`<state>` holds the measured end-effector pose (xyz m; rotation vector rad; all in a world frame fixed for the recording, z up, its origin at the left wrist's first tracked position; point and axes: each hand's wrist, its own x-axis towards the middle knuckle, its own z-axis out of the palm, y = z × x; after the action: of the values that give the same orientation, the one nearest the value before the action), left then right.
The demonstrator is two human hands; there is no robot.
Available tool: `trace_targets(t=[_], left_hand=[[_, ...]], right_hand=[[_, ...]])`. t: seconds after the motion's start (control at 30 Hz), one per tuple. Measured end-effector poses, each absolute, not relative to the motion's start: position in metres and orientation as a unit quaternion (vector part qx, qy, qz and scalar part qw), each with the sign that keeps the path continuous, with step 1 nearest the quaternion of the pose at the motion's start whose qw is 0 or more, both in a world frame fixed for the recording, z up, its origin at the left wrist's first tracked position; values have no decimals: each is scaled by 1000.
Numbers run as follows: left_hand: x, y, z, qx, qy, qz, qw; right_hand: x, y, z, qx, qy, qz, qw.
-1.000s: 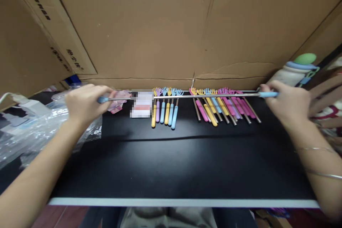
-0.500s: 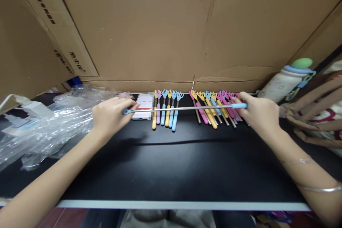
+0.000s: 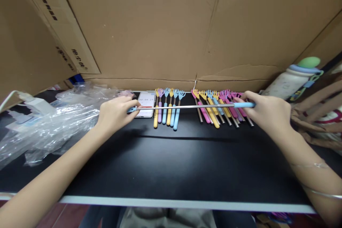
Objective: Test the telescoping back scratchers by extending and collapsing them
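Observation:
A telescopic back scratcher (image 3: 192, 107) with a silver rod is stretched out level above the black table (image 3: 165, 171). My left hand (image 3: 116, 114) pinches its blue end at the left, the claw mostly hidden by the fingers. Around the blue grip at the right, my right hand (image 3: 269, 112) is closed. Behind the rod, a row of shorter back scratchers (image 3: 171, 112) in yellow, purple and blue lies side by side. Further right lies a denser group of back scratchers (image 3: 216, 110) in pink, yellow and blue, some showing bare metal rods.
A phone (image 3: 145, 101) with a running timer lies near the left hand. Crumpled clear plastic bags (image 3: 61, 124) and a white charger (image 3: 40, 107) cover the left. A bottle (image 3: 287, 80) and brown fabric straps (image 3: 310, 117) are at right. Cardboard (image 3: 149, 25) walls the back.
The view has shifted slightly, and both hands with the scratcher appear a little further right. Hold and rod length look the same. The phone's timer has advanced.

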<state>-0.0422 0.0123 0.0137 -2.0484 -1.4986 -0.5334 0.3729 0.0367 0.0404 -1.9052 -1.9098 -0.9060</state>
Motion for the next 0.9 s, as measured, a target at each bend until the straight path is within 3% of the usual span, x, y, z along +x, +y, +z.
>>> trace_targets(t=[0.33,0.9], left_hand=[[-54,6,35,-805,-459,-178,331],[-75,13,34,-758,-563,-207,256]], right_hand=[[399,45,50,-550,-821,-108,107],[397,43,51,-554,-813,-132,121]])
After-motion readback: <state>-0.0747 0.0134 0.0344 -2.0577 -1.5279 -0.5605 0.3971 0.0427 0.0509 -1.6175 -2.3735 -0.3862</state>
